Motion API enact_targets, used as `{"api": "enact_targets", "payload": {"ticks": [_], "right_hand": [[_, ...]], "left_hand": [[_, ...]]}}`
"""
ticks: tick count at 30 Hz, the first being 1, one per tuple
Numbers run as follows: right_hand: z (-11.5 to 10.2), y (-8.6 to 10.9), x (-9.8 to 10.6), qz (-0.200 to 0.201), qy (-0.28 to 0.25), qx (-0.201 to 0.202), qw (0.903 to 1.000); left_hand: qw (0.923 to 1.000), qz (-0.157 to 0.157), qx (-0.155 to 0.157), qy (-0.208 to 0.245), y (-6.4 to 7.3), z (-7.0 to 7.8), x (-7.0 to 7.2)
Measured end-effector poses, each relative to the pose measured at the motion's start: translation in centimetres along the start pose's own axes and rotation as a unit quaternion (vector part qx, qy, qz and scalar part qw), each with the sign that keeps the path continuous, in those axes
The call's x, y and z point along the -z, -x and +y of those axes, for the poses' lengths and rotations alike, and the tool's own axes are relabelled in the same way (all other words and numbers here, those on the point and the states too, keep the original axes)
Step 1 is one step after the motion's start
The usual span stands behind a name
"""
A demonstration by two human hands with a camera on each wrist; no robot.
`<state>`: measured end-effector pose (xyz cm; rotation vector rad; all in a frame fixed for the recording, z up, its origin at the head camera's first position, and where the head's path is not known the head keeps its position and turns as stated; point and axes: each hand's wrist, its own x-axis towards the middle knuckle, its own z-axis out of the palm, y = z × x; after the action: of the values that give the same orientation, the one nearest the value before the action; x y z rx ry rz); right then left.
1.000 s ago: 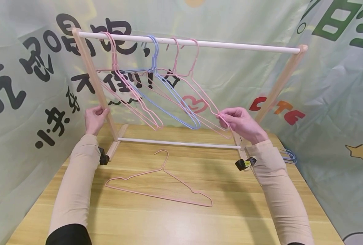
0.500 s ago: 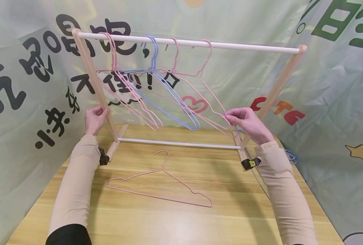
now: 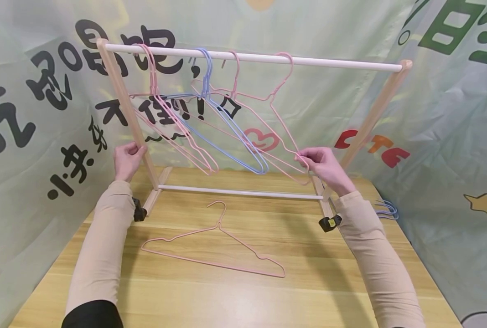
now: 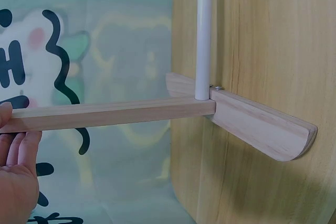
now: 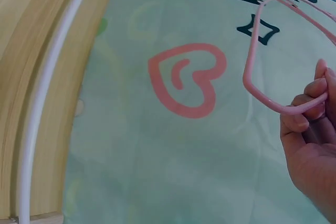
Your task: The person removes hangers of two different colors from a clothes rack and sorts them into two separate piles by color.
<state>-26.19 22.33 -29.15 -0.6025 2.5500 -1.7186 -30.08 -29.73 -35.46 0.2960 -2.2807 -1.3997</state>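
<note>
A small clothes rack with wooden posts has a white top rail [image 3: 342, 63]. My left hand [image 3: 127, 160] grips the rack's left post [image 3: 122, 95] partway up; in the left wrist view, thumb and fingers [image 4: 23, 150] lie on either side of that post. From the rail hangs a pink hanger [image 3: 282, 122], the rightmost one. My right hand [image 3: 325, 168] pinches its lower right corner. That bent wire corner [image 5: 249, 66] shows in the right wrist view between thumb and fingers. Just left of it hangs another pink hanger [image 3: 236, 75].
Further left on the rail are blue hangers [image 3: 205, 75] and more pink hangers [image 3: 153, 77]. One pink hanger [image 3: 212, 263] lies flat on the wooden table [image 3: 186, 300]. Blue hangers [image 3: 388, 210] lie right of the rack. A white lower bar [image 3: 239, 192] joins the rack's feet.
The rightmost pink hanger has slid right along the rail, away from its neighbour. My right hand went right with it, then came slightly back left. The left hand has stayed on the post.
</note>
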Motion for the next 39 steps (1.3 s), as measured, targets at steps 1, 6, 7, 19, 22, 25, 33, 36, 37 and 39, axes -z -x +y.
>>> {"api": "enact_targets", "payload": {"ticks": [1, 6, 7, 19, 22, 25, 33, 36, 37, 39], "right_hand": [[0.1, -0.1, -0.1, 0.003, 0.0, 0.0, 1.0], [0.3, -0.3, -0.8, 0.009, -0.021, 0.006, 0.9997], [0.4, -0.4, -0.9, 0.009, -0.024, 0.009, 0.9996], [0.8, -0.9, -1.4, 0.016, -0.02, 0.031, 0.9992], [0.8, -1.0, -1.4, 0.02, -0.014, 0.037, 0.999], [0.7, -1.1, -1.5, 0.024, -0.01, 0.04, 0.9989], [0.8, -1.1, -1.4, 0.034, -0.029, 0.047, 0.9979], [0.7, -1.1, -1.3, 0.037, -0.029, 0.052, 0.9976], [0.7, -1.1, -1.3, 0.038, -0.028, 0.053, 0.9975], [0.7, -1.1, -1.3, 0.04, -0.024, 0.056, 0.9973]], "left_hand": [[1.0, 0.0, 0.0, -0.001, 0.0, 0.0, 0.0], [1.0, 0.0, -0.001, -0.001, 0.0, 0.0, 0.0], [1.0, 0.0, -0.001, 0.0, 0.0, 0.0, 0.0], [1.0, -0.003, 0.0, -0.002, -0.1, -0.1, 0.0], [1.0, -0.003, 0.001, -0.004, -0.1, -0.1, 0.0], [1.0, -0.001, 0.001, -0.006, -0.1, -0.1, 0.0], [1.0, 0.001, 0.003, -0.002, 0.0, 0.1, 0.0], [1.0, 0.0, 0.003, 0.002, 0.0, 0.1, 0.0], [1.0, 0.0, 0.003, 0.003, 0.0, 0.1, 0.0], [1.0, 0.001, 0.001, 0.005, 0.1, 0.1, 0.0]]}}
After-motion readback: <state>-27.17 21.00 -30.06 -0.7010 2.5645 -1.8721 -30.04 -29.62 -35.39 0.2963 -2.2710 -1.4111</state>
